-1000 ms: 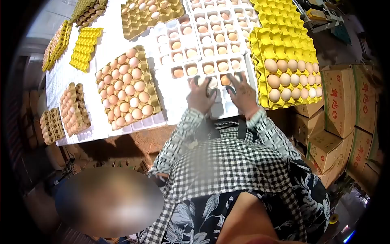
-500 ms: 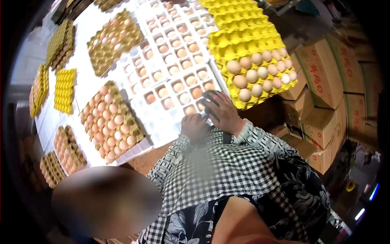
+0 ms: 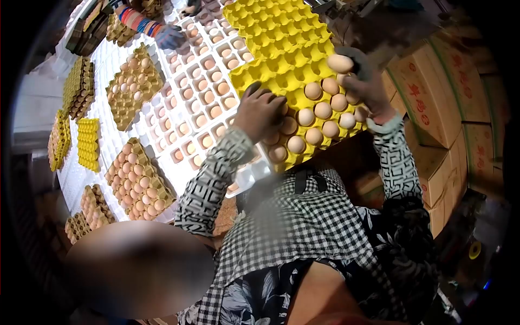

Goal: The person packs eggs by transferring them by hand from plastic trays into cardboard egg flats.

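The yellow tray (image 3: 279, 81) lies at the table's right edge with several eggs in its near part. Over its left side is my left hand (image 3: 261, 112), fingers curled round an egg at the tray's left edge; the palm side is hidden. My right hand (image 3: 368, 86), at the tray's right side, holds a brown egg (image 3: 340, 64) raised at its fingertips, and other eggs sit beneath that hand. To the left, white divided trays (image 3: 192, 122) have single eggs in many of their square cells.
Brown egg trays (image 3: 135, 89) and a small yellow tray (image 3: 88, 143) stand farther left. Across the table a co-worker's gloved hand (image 3: 169, 37) reaches over the white trays. Cardboard boxes (image 3: 428, 97) are stacked at the right. A blurred oval covers the lower left.
Both hands have left the white tray and moved to the yellow tray. My right hand has taken hold of an egg. The view has shifted right, and a co-worker's arm has appeared.
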`<state>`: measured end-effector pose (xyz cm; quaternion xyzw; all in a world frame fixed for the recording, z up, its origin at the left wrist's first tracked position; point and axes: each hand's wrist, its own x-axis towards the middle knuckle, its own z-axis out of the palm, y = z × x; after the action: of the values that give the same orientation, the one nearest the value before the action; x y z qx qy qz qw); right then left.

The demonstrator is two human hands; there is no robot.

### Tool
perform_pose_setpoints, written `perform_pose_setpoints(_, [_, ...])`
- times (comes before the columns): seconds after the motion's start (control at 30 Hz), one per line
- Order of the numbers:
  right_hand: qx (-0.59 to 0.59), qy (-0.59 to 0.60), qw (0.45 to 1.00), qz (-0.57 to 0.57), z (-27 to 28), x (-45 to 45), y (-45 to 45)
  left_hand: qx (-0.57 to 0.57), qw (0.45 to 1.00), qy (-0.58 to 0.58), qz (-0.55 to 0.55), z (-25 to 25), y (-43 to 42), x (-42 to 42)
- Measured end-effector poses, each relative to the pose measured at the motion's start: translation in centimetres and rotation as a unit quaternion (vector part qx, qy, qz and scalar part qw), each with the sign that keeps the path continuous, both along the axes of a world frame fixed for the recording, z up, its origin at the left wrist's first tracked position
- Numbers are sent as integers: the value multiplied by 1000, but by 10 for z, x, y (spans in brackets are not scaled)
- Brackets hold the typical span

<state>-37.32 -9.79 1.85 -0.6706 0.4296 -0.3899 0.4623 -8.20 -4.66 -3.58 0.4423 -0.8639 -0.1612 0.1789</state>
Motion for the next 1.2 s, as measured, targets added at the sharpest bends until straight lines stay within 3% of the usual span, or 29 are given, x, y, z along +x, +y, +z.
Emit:
perform_pose_setpoints(0.03, [10, -92, 996, 22, 5, -13, -7, -19, 998, 62, 13, -1, 6, 4])
perform_pose_setpoints(0.07, [-95, 59, 991, 73, 8, -22, -23, 103, 957, 263, 70, 2, 13, 9])
perform_pose_setpoints(0.1, [-76, 224, 965, 110, 16, -8, -21, 162, 879, 421, 153, 5, 17, 4])
perform_pose_setpoints(0.17, [-45, 535, 825, 175, 35, 34, -20, 262, 832, 464, 154, 20, 7, 8])
perform_pose_setpoints(0.2, [-221, 540, 783, 215, -31, 28, -28, 170, 943, 234, 163, 36, 3, -8])
perform_pose_setpoints(0.23, [-137, 614, 727, 275, -31, 46, -29, 141, 977, 102, 126, 51, -1, -30])
perform_pose_setpoints(0.27, [-161, 595, 734, 286, -29, 45, -34, 171, 976, -85, 105, 39, -6, -57])
perform_pose_setpoints(0.3, [-185, 575, 739, 297, -25, 42, -39, 195, 962, -174, 78, 36, -11, -68])
perform_pose_setpoints(0.33, [-164, 490, 816, 259, -23, 32, -42, 214, 941, -260, 42, 38, -17, -80])
perform_pose_setpoints(0.37, [-137, 398, 881, 215, -21, 14, -45, 231, 940, -252, 1, 45, -21, -83])
perform_pose_setpoints(0.4, [32, 187, 967, 170, -18, -6, -44, 246, 938, -242, -39, 52, -25, -85])
perform_pose_setpoints(0.43, [89, 52, 983, 154, -17, -22, -46, 248, 964, -96, -5, 41, -24, -74])
perform_pose_setpoints(0.5, [106, -16, 975, 194, 14, -34, -39, 234, 951, 190, 69, 14, -9, -23])
perform_pose_setpoints(0.53, [24, 73, 970, 229, 5, -33, -38, 330, 870, 346, 122, 23, 1, -3])
perform_pose_setpoints(0.57, [-58, 160, 951, 257, -5, -29, -34, 411, 751, 488, 169, 36, 15, 14])
perform_pose_setpoints(0.6, [-90, 296, 918, 250, -1, -17, -21, 421, 660, 602, 154, 46, 25, 27])
perform_pose_setpoints(0.63, [-134, 443, 849, 253, 5, -2, -7, 390, 665, 618, 153, 45, 30, 38])
perform_pose_setpoints(0.7, [-223, 607, 701, 300, 3, 24, 10, 376, 786, 436, 225, 48, 32, 53])
perform_pose_setpoints(0.73, [-311, 598, 678, 294, -13, 24, 14, 251, 900, 332, 130, 44, 24, 46])
perform_pose_setpoints(0.77, [-336, 599, 662, 300, -21, 19, 13, 160, 977, -43, 135, 45, 24, 40])
perform_pose_setpoints(0.83, [-388, 598, 627, 313, -31, 21, 13, 187, 924, -303, 138, 54, 15, 6])
perform_pose_setpoints(0.9, [-213, 637, 659, 339, 2, 37, 14, 182, 912, -357, 89, 30, 4, 10])
perform_pose_setpoints(0.93, [-190, 564, 745, 301, 3, 33, 20, 137, 904, -400, 64, 20, 1, 13])
perform_pose_setpoints(1.03, [-94, 268, 940, 189, 25, 24, 64, 51, 968, -222, 110, 18, 19, 41])
perform_pose_setpoints(1.1, [-14, 74, 960, 269, 28, 54, 116, 99, 979, 46, 170, 16, 53, 85])
perform_pose_setpoints(1.17, [101, 9, 937, 333, 2, 99, 160, 112, 920, 287, 243, -14, 113, 129])
perform_pose_setpoints(1.2, [143, 39, 937, 316, -19, 124, 177, 132, 889, 325, 295, -16, 149, 141])
